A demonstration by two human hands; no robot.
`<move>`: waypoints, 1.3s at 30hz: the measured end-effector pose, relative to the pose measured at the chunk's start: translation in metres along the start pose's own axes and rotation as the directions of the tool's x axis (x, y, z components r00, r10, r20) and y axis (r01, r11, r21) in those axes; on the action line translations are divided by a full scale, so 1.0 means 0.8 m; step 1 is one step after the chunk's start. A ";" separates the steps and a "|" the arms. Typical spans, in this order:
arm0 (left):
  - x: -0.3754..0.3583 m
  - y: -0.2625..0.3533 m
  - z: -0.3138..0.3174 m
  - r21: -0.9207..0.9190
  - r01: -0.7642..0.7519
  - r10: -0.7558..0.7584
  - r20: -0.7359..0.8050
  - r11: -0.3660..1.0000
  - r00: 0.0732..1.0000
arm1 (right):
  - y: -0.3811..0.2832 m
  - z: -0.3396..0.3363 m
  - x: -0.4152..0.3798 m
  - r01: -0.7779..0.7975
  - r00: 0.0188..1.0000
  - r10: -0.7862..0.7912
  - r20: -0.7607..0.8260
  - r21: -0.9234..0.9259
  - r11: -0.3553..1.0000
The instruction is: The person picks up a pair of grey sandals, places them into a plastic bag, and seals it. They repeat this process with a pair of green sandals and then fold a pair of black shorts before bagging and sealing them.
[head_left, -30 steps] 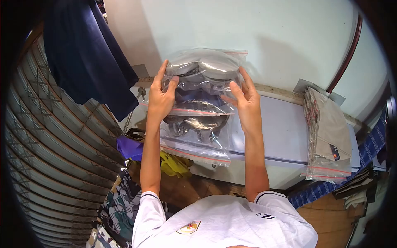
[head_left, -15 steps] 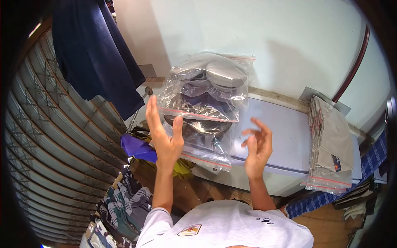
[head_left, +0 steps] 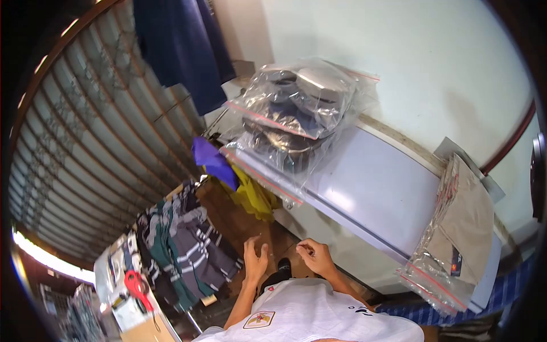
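Observation:
My left hand point(head_left: 256, 259) is raised in front of my body above the floor, thumb and fingers apart, holding nothing. Close to my chest on the other side, my right hand point(head_left: 315, 255) has its fingers curled with the fingertips pinched together; whatever they hold, if anything, is too small to name. Both hands are off the pale counter point(head_left: 370, 182). Caps in clear zip bags point(head_left: 296, 108) are piled at the counter's far left. On its right end lies a stack of bagged beige garments point(head_left: 458, 228).
Dark trousers point(head_left: 182, 51) hang at the upper left. Purple cloth point(head_left: 213, 161) and yellow cloth point(head_left: 253, 194) hang beside the counter's left end. Folded striped clothes point(head_left: 188, 251) and red scissors point(head_left: 137, 289) are at the lower left, near a metal shutter point(head_left: 85, 142).
Both hands have dropped from beside the bagged caps to near my body, and my right fingers have closed. The view has turned left and down, bringing the red scissors into sight.

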State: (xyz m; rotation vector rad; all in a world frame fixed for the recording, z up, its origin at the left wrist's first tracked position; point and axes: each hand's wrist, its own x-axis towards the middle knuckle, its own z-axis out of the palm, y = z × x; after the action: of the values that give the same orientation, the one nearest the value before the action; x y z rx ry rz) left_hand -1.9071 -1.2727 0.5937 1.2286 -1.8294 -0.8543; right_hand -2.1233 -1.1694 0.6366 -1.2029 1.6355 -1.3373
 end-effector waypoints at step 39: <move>-1.335 0.227 0.005 -0.522 0.791 -0.797 -0.600 0.319 -0.075 | 0.106 0.252 -0.946 0.538 -0.614 0.227 0.756 0.191 0.821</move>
State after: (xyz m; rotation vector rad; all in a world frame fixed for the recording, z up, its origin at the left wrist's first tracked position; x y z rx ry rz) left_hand -1.7230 -0.2088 0.5087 2.2756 -0.0945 -0.6067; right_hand -1.7096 -0.5180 0.4781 -2.0342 -0.1130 0.6745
